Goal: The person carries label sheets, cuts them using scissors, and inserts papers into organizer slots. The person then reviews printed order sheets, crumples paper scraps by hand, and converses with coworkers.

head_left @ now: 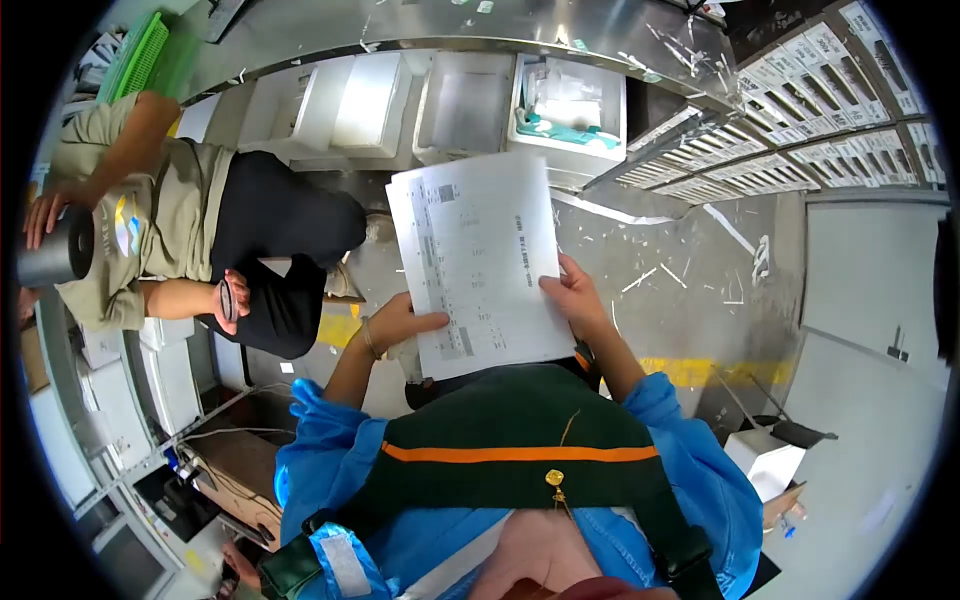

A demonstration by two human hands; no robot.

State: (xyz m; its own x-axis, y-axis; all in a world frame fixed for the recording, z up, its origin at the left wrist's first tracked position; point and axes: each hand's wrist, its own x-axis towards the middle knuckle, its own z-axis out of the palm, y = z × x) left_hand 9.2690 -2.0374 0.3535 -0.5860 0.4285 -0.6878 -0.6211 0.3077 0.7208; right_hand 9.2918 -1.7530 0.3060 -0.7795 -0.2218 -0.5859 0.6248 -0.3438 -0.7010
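A stack of white printed sheets (pixel 482 265) is held up over my lap, its text running sideways. My left hand (pixel 395 325) grips the lower left edge, with the thumb on top of the page. On the right edge my right hand (pixel 577 297) is closed, its thumb lying on the front sheet and the other fingers partly behind the paper. A small black-and-white code is printed near the top of the front sheet. Below the papers are the dark green apron (pixel 520 425) and blue sleeves.
A seated person (pixel 165 220) at the left holds a dark cylinder (pixel 60 245). White bins (pixel 465 105) stand under the metal worktop (pixel 420 25). Labelled drawers (pixel 820 80) fill the upper right. Paper scraps lie on the floor; a dustpan (pixel 795 432) is at the right.
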